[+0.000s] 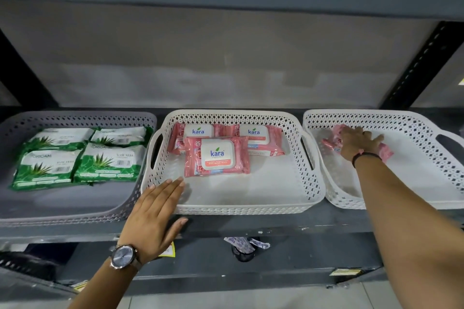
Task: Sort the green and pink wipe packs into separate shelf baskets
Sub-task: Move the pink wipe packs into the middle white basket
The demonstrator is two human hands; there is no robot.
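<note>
Nearly home here. The grey basket on the left of the shelf holds four green wipe packs, laid flat in two rows, all of one colour. The middle white basket carries three pink wipe packs, two at the far wall and one overlapping them on the near side, with plenty of bare floor in front.

Over to the right-hand white basket: the right hand is down inside it, fingers spread over a last pink pack, pressing or closing on it; a firm grip I cannot confirm. No other pack shows in that basket.

The left hand is released, flat and empty, resting at the near-left corner of the middle basket.

By my reading, one transfer remains: that pink pack across to its mates in the middle.
</note>
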